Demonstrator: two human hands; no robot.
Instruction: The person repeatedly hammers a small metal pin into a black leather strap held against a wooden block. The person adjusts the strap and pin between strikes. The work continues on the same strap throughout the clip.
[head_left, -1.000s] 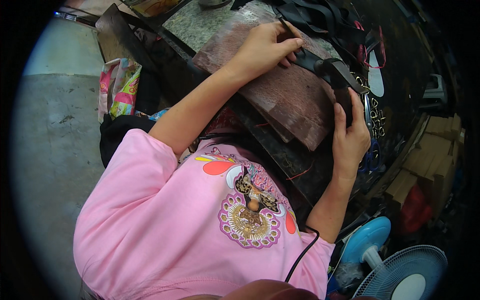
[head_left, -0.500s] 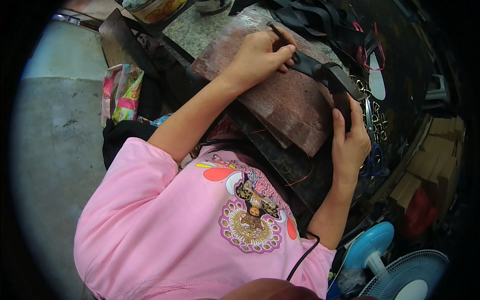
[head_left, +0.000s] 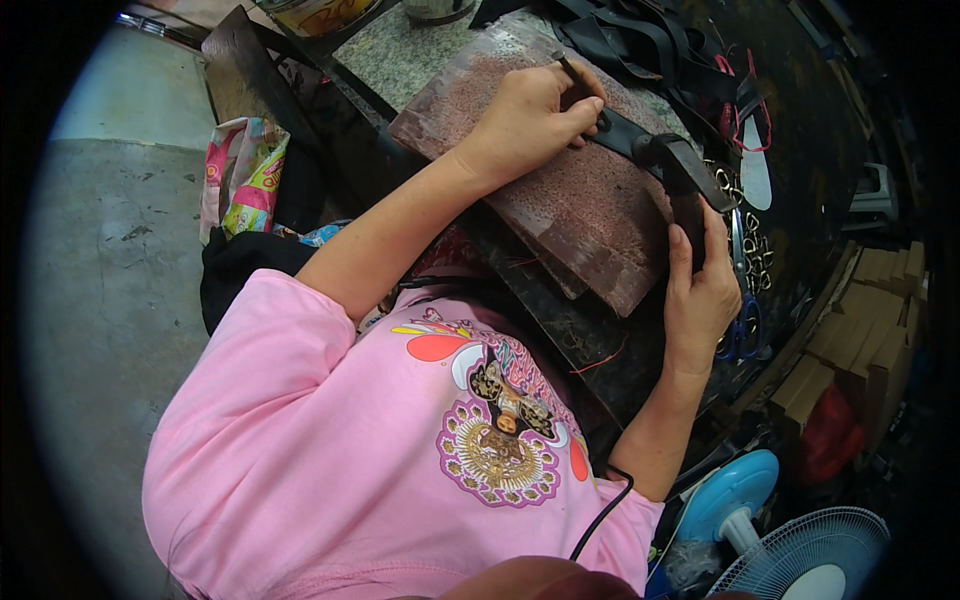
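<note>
My left hand (head_left: 535,120) is closed round a thin dark rod-like tool (head_left: 574,72), tilted over a black strap (head_left: 625,136). Its tip is hard to make out. The strap lies on a worn reddish-brown slab (head_left: 600,215) and runs to the right. Near the slab's right edge it seems to bend up into a thick curl, and my right hand (head_left: 703,285) pinches the dark part there between thumb and fingers. Just right of that hand are blue-handled scissors (head_left: 745,330) and several small gold-coloured metal rings (head_left: 760,255).
More black straps (head_left: 625,40) heap at the far side beside a speckled stone slab (head_left: 400,60). A pale blade-like piece (head_left: 757,170) and pink cord (head_left: 728,95) lie far right. Cardboard (head_left: 860,320) and a fan (head_left: 800,555) stand lower right; a colourful bag (head_left: 245,180) is left.
The view has shifted slightly. Both hands keep their hold in nearly the same places, and the strap and tool show hardly any movement.
</note>
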